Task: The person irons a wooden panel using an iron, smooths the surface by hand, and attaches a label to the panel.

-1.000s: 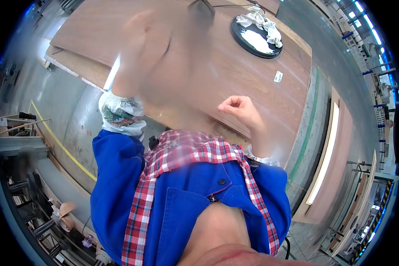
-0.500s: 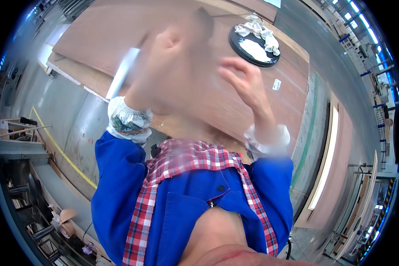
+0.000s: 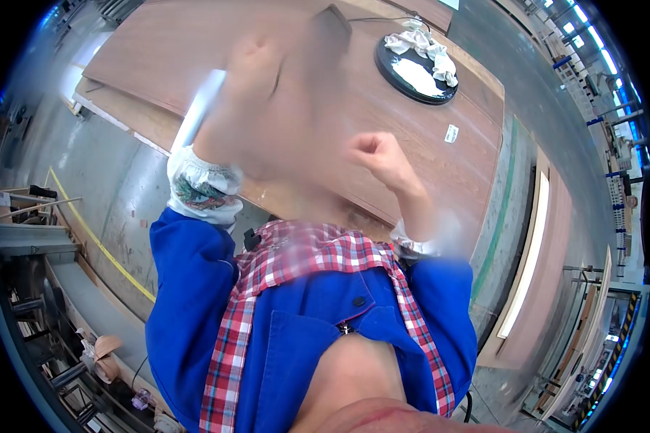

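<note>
Over the large brown wooden board (image 3: 440,162), my left hand (image 3: 256,58) is raised at the upper left, so blurred that its fingers and anything in them cannot be made out. A white strip (image 3: 198,108) shows beside that forearm. My right hand (image 3: 379,155) is above the near part of the board, its thumb and fingers curled together; whatever lies between them is hidden or too small to name. Farther back, a round black tray (image 3: 393,78) holds white material (image 3: 417,76) and a crumpled pale cloth (image 3: 440,61). A small white label (image 3: 451,133) lies on the board.
A dark, blurred object (image 3: 331,36) is at the top centre, with a thin cable (image 3: 383,18) running right from it. Long panels (image 3: 542,267) stand to the right. Machinery and a metal frame (image 3: 29,249) are at the left, beside a yellow floor line (image 3: 101,245).
Since half a second ago, my right hand has moved down and its fingers have drawn closer together. My left hand has shifted slightly up and left.
</note>
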A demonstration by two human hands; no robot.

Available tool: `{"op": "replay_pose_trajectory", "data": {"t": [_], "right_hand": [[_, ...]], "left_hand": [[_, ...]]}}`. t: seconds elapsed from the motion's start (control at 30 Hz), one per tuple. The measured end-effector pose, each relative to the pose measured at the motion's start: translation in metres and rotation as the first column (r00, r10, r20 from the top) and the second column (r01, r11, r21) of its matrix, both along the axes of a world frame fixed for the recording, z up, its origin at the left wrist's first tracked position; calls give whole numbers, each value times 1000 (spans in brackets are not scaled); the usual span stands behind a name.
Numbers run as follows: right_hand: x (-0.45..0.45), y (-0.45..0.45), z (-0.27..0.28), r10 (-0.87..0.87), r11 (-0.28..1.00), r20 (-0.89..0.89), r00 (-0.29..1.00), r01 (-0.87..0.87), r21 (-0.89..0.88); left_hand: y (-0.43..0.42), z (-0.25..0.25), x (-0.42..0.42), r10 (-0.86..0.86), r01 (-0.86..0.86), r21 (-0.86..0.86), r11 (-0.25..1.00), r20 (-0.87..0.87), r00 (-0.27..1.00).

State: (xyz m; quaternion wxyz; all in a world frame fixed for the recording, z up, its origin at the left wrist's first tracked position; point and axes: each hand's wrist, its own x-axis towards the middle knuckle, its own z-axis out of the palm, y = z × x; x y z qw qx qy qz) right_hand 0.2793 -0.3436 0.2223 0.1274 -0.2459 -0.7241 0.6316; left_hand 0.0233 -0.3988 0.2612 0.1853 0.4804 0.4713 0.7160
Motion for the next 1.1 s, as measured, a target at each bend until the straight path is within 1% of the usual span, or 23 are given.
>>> {"op": "replay_pose_trajectory", "data": {"t": [0.03,0.1,0.13,0.2,0.23,0.27,0.3,0.33,0.37,0.4,0.43,0.47,0.53,0.6,0.63,0.67,0.7,0.77,0.8,0.9,1.0,1.07,1.1], "right_hand": [[7,-2,-13,4,999,-5,1000,-5,-40],[22,-2,-45,13,993,-19,1000,-15,-120],[30,-2,-59,37,992,39,999,-32,-120],[44,-2,-73,56,992,153,987,-38,-118],[51,-1,-72,72,995,306,949,-90,45],[55,-1,-64,31,972,468,883,-136,194],[61,-2,-58,-43,932,621,783,-192,306],[67,1,-63,-134,902,504,853,-106,418],[69,6,-70,-206,849,373,905,-25,528],[64,6,-61,-247,891,105,963,183,414],[56,4,-43,-294,911,-171,940,330,246],[49,-2,-17,-346,827,-257,902,423,371],[42,-11,21,-382,694,-403,832,546,469],[34,-17,35,-368,663,-524,768,612,431],[29,-19,33,-385,763,-534,753,585,275],[31,-18,29,-404,835,-531,745,537,119],[33,-15,27,-432,872,-512,743,489,-27],[36,-12,26,-424,891,-484,765,448,-72],[38,-12,24,-428,895,-464,776,435,-97],[41,-5,16,-443,897,-490,751,374,-237],[45,5,19,-487,873,-456,745,422,-245],[47,18,17,-505,863,-462,729,420,-280],[49,25,14,-517,856,-459,722,418,-305]], "left_hand": [[0,4,-1,5,-7,31,999,48,999],[-1,4,-12,39,-40,1,999,118,992],[-3,4,-19,57,-55,-15,998,152,987],[-15,15,-23,192,-192,-61,979,-7,981],[-14,21,-19,220,-225,-66,972,-79,972],[-15,25,-18,237,-239,-43,970,-59,970],[-16,28,-16,238,-239,-27,971,-37,970],[-17,30,-9,203,-204,16,979,-191,960],[-17,33,1,191,-177,73,982,-340,921],[-18,37,18,85,-99,-4,995,-484,871],[-24,42,35,-12,-55,-90,994,-614,789],[-27,43,52,-110,-35,-183,982,-722,684],[-28,39,85,-133,-1,-152,988,-868,479],[-21,18,96,-198,78,-182,980,-875,441],[-17,6,100,-209,95,-187,978,-855,474],[-12,-6,102,-271,176,-206,963,-766,583],[-13,0,105,-300,164,-253,953,-751,588],[-17,10,113,-376,170,-348,922,-703,604],[-18,7,112,-385,187,-346,919,-693,610],[-25,-5,102,-480,222,-456,862,-591,649],[-38,-19,85,-395,160,-364,918,-792,466],[-54,-13,77,-480,126,-481,867,-744,465],[-64,-13,71,-492,97,-511,854,-736,466]]}}
